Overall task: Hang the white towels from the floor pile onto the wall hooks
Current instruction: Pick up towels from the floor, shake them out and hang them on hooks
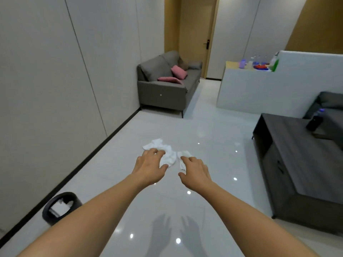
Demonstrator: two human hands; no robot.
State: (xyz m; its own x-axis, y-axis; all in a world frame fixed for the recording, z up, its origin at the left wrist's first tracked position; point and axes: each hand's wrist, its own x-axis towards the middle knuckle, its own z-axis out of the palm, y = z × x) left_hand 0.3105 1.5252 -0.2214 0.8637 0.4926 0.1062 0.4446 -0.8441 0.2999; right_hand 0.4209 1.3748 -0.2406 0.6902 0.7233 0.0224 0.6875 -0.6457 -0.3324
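Two bare forearms reach forward over the glossy pale tiled floor [213, 127]. Ahead of them, the left hand [150, 166] is spread with relaxed fingers, holding nothing; its fingertips overlap the near edge of the crumpled white towel pile [161, 148] from this view, though whether they touch the cloth cannot be told. Beside it, the right hand [196, 171] is likewise loose and empty, fingertips at the smaller white bunch. By the left wall stands a round black waste bin [61, 207]. To the right is a low dark wooden table [304, 164]; farther back, a grey fabric sofa [167, 84].
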